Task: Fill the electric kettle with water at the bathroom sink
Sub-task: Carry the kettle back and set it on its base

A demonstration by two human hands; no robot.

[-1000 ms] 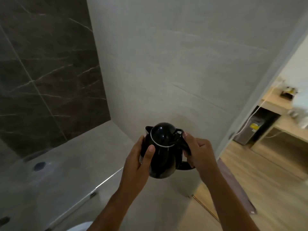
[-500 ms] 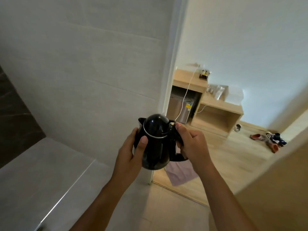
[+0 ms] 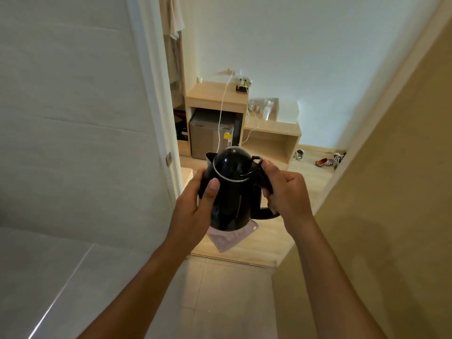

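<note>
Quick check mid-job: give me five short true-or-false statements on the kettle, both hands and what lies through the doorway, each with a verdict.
1. Both hands hold the glossy black electric kettle. True.
2. The left hand grips the handle. False: it wraps the body; the right hand holds the handle.
3. The kettle's domed lid is down. True.
4. The kettle rests on the floor. False: it is held in the air.
5. A grey mini fridge sits under the light wooden counter. True.
</note>
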